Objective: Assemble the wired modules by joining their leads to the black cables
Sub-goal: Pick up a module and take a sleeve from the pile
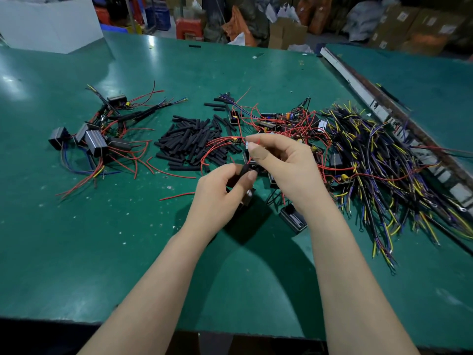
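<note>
Both hands meet over the middle of the green table (128, 239). My left hand (220, 198) pinches a short black tube or cable end (244, 170) between thumb and fingers, with a dark module partly hidden under its palm. My right hand (284, 165) pinches a thin red lead (217, 147) and a small white piece at its fingertips, just above the left hand. The red lead loops away to the left over a pile of black sleeve pieces (194, 142). A heap of black cables with yellow and purple wires (384, 170) lies to the right.
Finished modules with red and blue leads (94, 139) lie in a cluster at the left. Loose modules and red wires (284, 121) sit behind my hands, and one black module (293, 217) lies by my right wrist. A white box (48, 24) stands far left; a metal rail (384, 108) runs along the right.
</note>
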